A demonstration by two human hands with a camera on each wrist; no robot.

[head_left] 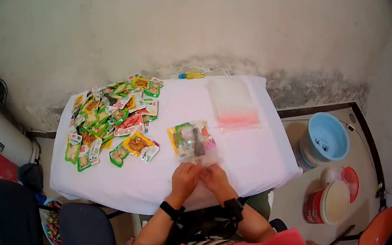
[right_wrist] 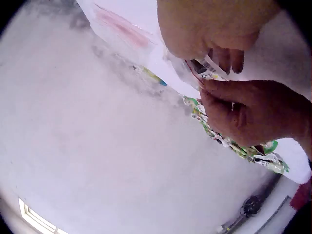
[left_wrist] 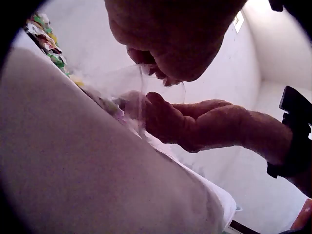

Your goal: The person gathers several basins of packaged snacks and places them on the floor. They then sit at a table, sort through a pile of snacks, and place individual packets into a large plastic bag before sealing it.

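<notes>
A clear plastic zip bag (head_left: 207,160) with several colourful snack packets (head_left: 189,138) inside lies on the white cloth in front of me. At its near edge, my left hand (head_left: 185,180) pinches the plastic between thumb and fingers. My right hand (head_left: 215,178) grips the same edge right beside it. The left wrist view shows the bag's clear mouth (left_wrist: 141,97) stretched between both hands. A red line (right_wrist: 194,72) along the bag's edge runs up to the left fingertips in the right wrist view.
A heap of snack packets (head_left: 104,113) covers the table's left side, two packets (head_left: 140,147) lying nearer. A stack of clear bags (head_left: 233,99) lies at the right. A yellow and blue object (head_left: 192,75) is by the back edge. Tubs and a blue basin (head_left: 328,136) stand on the floor.
</notes>
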